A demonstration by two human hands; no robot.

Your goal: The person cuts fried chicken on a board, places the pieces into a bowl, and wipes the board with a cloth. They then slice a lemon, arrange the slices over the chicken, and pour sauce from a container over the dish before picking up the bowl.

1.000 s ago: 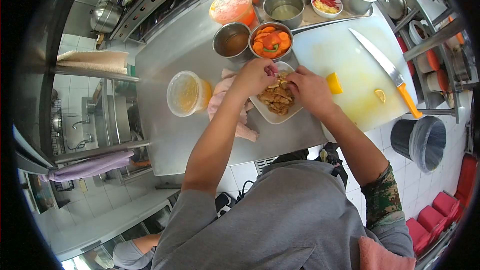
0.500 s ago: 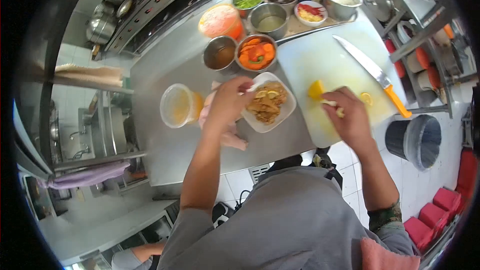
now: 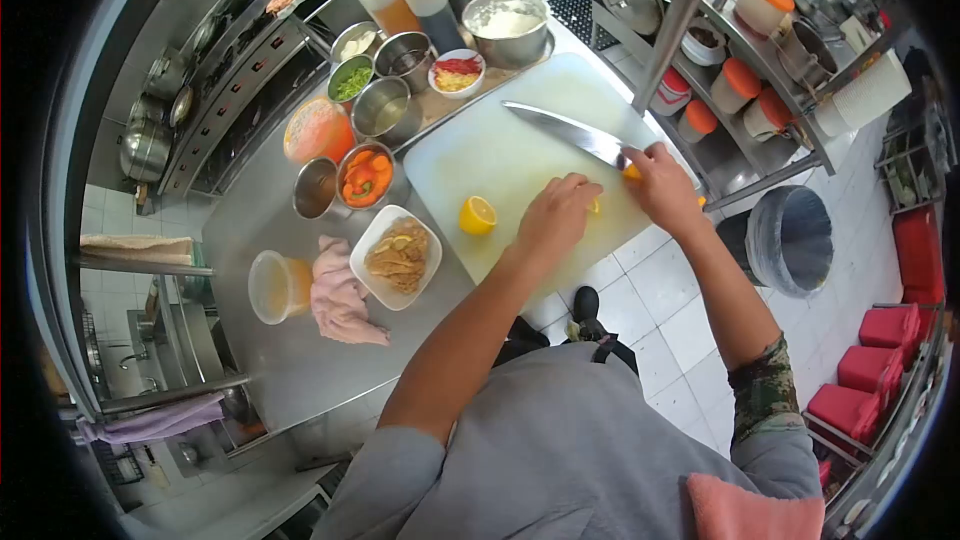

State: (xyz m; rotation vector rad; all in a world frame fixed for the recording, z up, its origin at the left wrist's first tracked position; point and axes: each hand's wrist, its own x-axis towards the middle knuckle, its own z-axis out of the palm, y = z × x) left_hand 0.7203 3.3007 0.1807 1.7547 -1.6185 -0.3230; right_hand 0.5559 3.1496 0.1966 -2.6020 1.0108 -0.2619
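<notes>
My right hand (image 3: 660, 190) is wrapped round the orange handle of a large kitchen knife (image 3: 568, 130), whose blade points to the far left over the white cutting board (image 3: 450, 155). On the same board my left hand (image 3: 553, 215) has its fingers drawn together at a small lemon slice (image 3: 596, 205), which they partly hide. A cut lemon (image 3: 477, 215) stands to the left of that hand, its face showing. Left of the board, a square white bowl (image 3: 433, 265) contains brownish coated meat (image 3: 395, 258) topped with lemon slices. Raw pale chicken (image 3: 340, 295) lies beside the bowl.
A plastic tub (image 3: 280, 287) and metal containers, one with cut carrots (image 3: 366, 178), stand on the steel table (image 3: 240, 370). Sauce bottles (image 3: 385, 0), a flour pot (image 3: 506, 28) and a small bowl of chopped red and yellow pieces (image 3: 457, 73) line the back. A bin (image 3: 790, 240) stands right.
My left hand has left the white bowl and moved right to the lemon slice on the board. My right hand has taken hold of the knife handle. The view has swung right.
</notes>
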